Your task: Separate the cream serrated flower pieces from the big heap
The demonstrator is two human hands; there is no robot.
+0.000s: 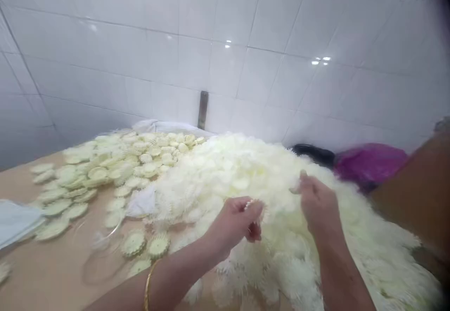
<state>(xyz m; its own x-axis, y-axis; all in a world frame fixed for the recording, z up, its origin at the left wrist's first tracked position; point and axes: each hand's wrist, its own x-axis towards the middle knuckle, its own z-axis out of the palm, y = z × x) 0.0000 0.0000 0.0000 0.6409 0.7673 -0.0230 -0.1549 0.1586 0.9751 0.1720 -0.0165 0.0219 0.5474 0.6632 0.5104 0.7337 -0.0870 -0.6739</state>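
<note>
My left hand point(234, 219), with a gold bangle at its wrist, is closed in a pinch on a small pale disc with a toothed edge point(262, 211). To the right, my right hand point(318, 203) is raised over the heap with its fingers bent together. Blur hides what, if anything, it grips. Under and around both hands spreads a big heap of white, frilly, petal-like pieces point(242, 166). Stacks of cream discs with notched rims point(98, 173) lie to the left. A few more notched discs point(158, 245) lie close to my left forearm.
A brown tabletop point(66, 278) carries everything. A pale blue flat item point(16, 222) lies at the left edge. Behind is a white tiled wall point(158, 53) with a dark upright strip point(203, 109). At right are a purple bundle point(372, 163) and another person's limb point(415, 189).
</note>
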